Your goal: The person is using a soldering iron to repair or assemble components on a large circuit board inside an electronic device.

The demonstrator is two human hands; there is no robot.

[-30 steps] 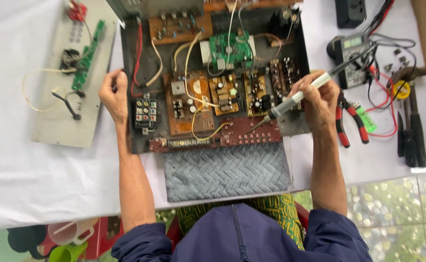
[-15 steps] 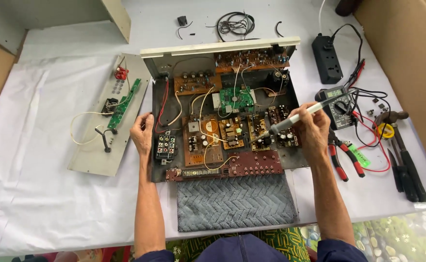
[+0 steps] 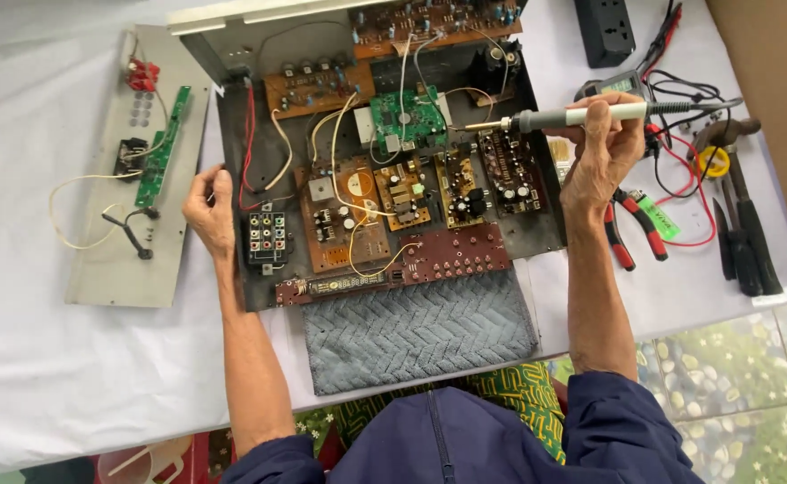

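Observation:
An opened electronic chassis [image 3: 546, 237] lies on the white-covered table, filled with brown and green circuit boards [image 3: 407, 116] and loose wires. My left hand [image 3: 210, 211] rests on the chassis's left edge, beside a black block of coloured connectors [image 3: 266, 237]. My right hand [image 3: 601, 148] grips a soldering iron [image 3: 559, 118] with a pale handle, held level above the boards, its tip pointing left near the green board.
A grey panel [image 3: 107, 269] with a green strip board lies at the left. A grey towel [image 3: 416, 327] sits in front of the chassis. Right of it lie red-handled pliers [image 3: 635, 229], a multimeter [image 3: 613, 87], dark-handled tools [image 3: 743, 233] and a black power strip [image 3: 604, 31].
My right hand has lifted the soldering iron off the boards and turned it level, tip pointing left. The view has shifted and come closer. My left hand stays on the chassis edge.

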